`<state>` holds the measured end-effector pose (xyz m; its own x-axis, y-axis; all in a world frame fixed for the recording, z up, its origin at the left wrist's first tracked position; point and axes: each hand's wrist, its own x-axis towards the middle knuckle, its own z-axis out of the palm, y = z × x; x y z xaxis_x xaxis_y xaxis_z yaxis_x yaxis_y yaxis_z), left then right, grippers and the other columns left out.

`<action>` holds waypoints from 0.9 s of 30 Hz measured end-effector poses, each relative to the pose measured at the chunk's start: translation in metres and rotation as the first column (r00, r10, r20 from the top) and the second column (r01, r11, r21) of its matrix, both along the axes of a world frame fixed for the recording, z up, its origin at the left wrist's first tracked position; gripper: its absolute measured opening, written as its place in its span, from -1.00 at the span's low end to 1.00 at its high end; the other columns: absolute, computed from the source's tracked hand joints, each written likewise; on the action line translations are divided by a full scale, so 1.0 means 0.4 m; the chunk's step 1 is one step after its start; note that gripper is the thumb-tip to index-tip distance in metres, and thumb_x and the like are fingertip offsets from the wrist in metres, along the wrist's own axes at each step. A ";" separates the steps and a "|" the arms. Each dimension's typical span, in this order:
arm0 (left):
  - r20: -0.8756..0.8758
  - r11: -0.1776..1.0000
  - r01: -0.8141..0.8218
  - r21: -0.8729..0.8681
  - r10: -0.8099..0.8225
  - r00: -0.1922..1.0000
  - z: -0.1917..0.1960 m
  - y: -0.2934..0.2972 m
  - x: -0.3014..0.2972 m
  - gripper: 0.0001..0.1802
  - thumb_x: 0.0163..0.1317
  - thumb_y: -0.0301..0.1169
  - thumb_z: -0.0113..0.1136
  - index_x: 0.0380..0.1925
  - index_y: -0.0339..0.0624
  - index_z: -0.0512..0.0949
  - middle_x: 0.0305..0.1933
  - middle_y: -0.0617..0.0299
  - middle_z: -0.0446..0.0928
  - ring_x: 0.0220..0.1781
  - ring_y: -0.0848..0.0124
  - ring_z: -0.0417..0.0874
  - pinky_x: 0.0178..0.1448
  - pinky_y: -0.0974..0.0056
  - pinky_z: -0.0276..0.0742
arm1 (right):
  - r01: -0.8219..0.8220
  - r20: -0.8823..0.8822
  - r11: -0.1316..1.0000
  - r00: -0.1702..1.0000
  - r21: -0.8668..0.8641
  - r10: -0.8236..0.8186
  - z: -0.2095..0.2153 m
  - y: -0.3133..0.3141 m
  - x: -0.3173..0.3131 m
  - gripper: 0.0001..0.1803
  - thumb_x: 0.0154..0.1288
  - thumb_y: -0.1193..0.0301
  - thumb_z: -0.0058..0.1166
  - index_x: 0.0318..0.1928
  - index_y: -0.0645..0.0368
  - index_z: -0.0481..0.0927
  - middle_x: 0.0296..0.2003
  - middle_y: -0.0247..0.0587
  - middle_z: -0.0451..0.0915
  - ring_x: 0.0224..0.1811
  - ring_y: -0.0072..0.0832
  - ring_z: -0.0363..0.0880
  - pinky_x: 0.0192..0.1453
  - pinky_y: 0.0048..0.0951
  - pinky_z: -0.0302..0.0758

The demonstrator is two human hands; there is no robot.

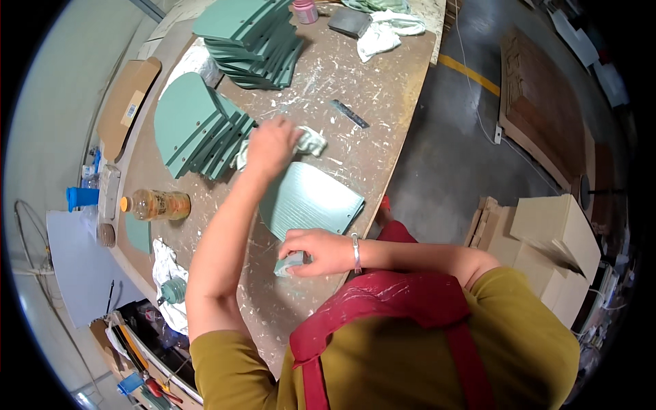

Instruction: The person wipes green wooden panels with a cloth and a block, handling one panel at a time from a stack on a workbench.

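Note:
My left hand (273, 145) is closed on a crumpled white cloth (312, 141), which sticks out on both sides of it, just beyond a pale green panel. That panel (311, 199) lies flat on the table, one side rounded, with small holes along its straight right edge and light streaks across its face. At its near edge, my right hand (320, 251) grips a small grey-green block (292, 262); the fingers partly cover it. Left of my left hand leans a fanned stack of similar green panels (195, 126), and a taller stack (249, 41) stands behind.
A bottle of yellowish liquid (160, 204) lies left on the worn brown table (321, 89). Farther back are a dark ruler-like strip (350, 114), a pink jar (305, 11) and rags (386, 33). Cardboard boxes (540, 253) stand on the floor at right.

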<state>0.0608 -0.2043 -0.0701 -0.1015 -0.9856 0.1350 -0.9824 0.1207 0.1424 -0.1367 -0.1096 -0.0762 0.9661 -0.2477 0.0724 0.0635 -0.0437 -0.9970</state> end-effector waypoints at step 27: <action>-0.121 0.954 -0.290 -0.072 0.280 0.952 -0.051 0.342 -0.502 -0.56 0.29 -0.31 0.04 0.18 0.09 0.53 0.32 0.31 0.51 0.26 0.26 0.57 0.25 0.02 0.45 | -0.410 -0.073 0.833 0.881 0.373 0.467 -0.026 -0.348 0.279 -0.68 0.43 0.27 0.16 0.04 0.22 0.58 -0.17 -0.37 0.60 -0.27 -0.63 0.55 -0.15 -0.56 0.55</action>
